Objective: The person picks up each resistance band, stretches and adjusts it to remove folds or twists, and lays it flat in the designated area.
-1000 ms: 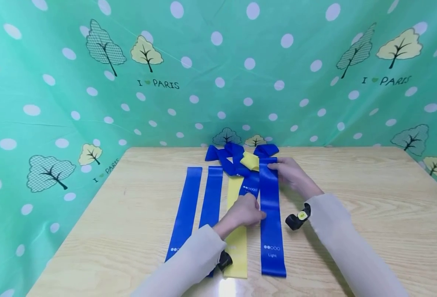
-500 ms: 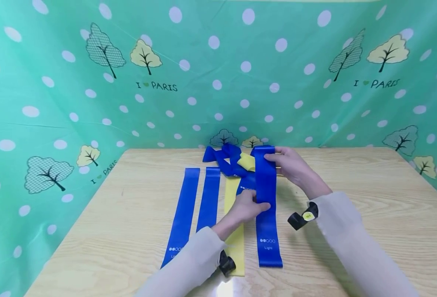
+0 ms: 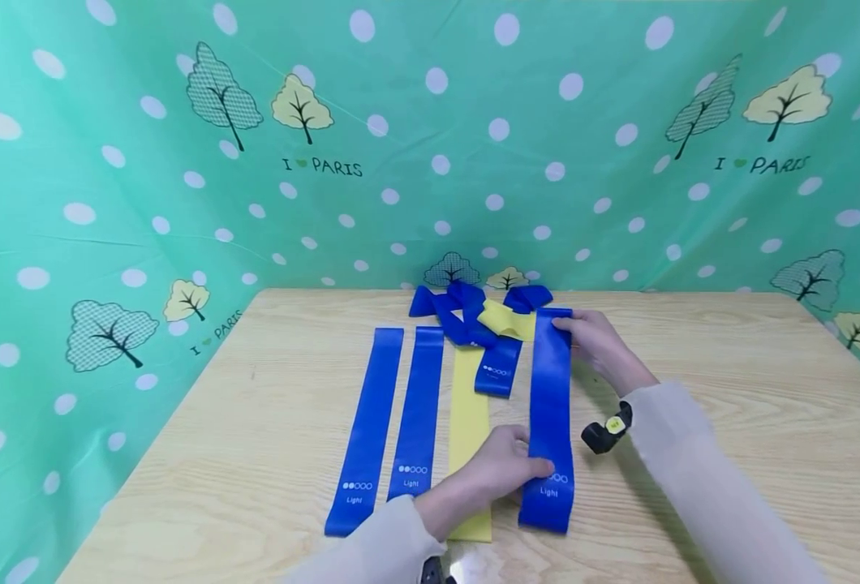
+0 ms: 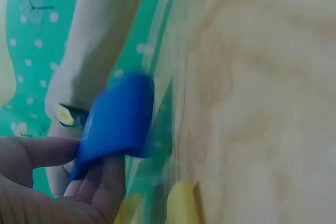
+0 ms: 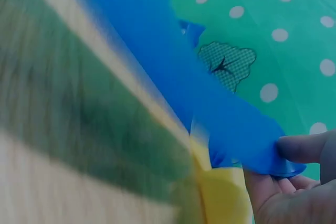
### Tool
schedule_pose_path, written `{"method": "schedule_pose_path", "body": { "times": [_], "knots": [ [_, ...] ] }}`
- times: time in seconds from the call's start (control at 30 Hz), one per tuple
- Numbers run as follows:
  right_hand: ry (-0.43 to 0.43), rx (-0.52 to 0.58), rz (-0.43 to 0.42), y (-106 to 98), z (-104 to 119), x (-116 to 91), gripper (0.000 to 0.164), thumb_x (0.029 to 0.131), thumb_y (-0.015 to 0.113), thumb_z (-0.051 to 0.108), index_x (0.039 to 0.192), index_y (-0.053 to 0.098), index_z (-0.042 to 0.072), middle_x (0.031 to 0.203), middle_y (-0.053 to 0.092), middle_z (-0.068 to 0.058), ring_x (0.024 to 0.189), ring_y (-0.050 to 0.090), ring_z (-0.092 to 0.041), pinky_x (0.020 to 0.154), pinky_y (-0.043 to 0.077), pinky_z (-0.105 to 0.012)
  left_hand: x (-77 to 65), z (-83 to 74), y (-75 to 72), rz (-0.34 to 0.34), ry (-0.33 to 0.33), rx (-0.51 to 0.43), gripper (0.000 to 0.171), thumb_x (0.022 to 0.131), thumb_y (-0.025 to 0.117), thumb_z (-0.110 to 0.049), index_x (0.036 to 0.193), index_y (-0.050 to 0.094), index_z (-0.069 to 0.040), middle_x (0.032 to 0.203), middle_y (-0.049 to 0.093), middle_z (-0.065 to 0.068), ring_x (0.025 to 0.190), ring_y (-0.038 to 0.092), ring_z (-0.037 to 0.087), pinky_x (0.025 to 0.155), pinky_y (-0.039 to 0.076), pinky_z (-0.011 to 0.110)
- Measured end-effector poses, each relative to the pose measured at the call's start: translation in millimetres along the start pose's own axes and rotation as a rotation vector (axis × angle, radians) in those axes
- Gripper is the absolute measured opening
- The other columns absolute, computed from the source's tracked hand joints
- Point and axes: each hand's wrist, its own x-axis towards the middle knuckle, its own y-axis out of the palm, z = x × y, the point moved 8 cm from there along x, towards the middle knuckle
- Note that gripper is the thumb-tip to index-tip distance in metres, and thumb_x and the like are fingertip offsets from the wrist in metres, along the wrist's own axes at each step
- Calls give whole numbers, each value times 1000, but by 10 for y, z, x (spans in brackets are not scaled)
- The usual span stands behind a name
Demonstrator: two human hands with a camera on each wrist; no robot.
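Observation:
A blue exercise loop band (image 3: pixel 550 389), printed "Light", is held lengthwise between both hands at the right of the row. The right hand (image 3: pixel 601 345) pinches its far end, thumb on top. Near the printed end, the left hand (image 3: pixel 499 466) grips the band with thumb over it and fingers beneath. In the left wrist view, the band's near end (image 4: pixel 118 114) arches up over the fingers. The right wrist view has the band (image 5: pixel 173 66) running to the right thumb and fingers, above the wooden table (image 5: pixel 79 182). A yellow band (image 5: pixel 226 195) lies below it.
Left of the hands, two blue bands (image 3: pixel 367 422) and a yellow band (image 3: pixel 468 405) lie flat side by side. Behind them is a tangle of blue bands (image 3: pixel 459 312) with a yellow loop (image 3: pixel 506 319). A polka-dot green curtain (image 3: pixel 430 162) stands at the table's back edge.
The left hand has slid toward the wearer along the blue band, to its printed end. The band has shifted right, away from the flat yellow band. More of the tangled yellow loop shows.

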Motion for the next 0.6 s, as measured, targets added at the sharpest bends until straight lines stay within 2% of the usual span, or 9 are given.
{"method": "schedule_pose_path", "body": {
  "times": [0.07,0.13,0.27,0.37,0.47,0.53,0.6],
  "knots": [
    [19,-30,11,-2,-59,9,45,101,42,15,135,37,-12,107,58,-6,78,58,-2,75,53,-19,-68,12,26,49,0,-19,19,86,65,-4,104,58,-2,84,73,11,75,72,25,65,58,35],
    [31,-50,68,46,-116,6,35,100,44,14,125,45,-11,92,60,-1,72,56,-1,68,52,-18,-140,21,31,87,-3,-27,17,86,65,-2,102,58,-3,82,73,12,74,72,27,62,59,36],
    [52,-1,317,281,-240,-71,9,95,47,7,101,53,3,74,62,7,66,60,-4,62,52,-20,-245,24,32,144,-6,-11,16,85,66,-2,100,60,-5,80,73,12,73,72,27,62,59,36],
    [90,51,542,490,-355,-178,16,91,48,0,94,61,9,79,69,4,72,66,-7,65,55,-23,-292,34,33,159,-13,40,18,83,68,-4,99,59,-5,77,72,10,68,70,23,57,57,33],
    [108,22,693,666,-437,-270,22,89,50,-1,92,67,13,82,70,5,72,65,-6,64,55,-22,-324,48,38,174,-13,101,15,82,70,-6,90,57,-8,72,71,7,62,68,18,45,51,28],
    [90,-1,718,752,-447,-281,20,89,52,0,92,68,12,79,68,7,69,62,-4,63,51,-18,-337,49,45,181,1,111,17,82,70,-5,83,53,-10,70,70,8,57,65,15,39,46,24],
    [52,-32,666,786,-419,-250,16,90,54,3,92,67,11,69,61,10,60,54,-1,57,45,-15,-343,52,44,186,4,111,19,82,69,-5,81,52,-11,69,70,9,53,62,13,36,42,22]
  ]
}}
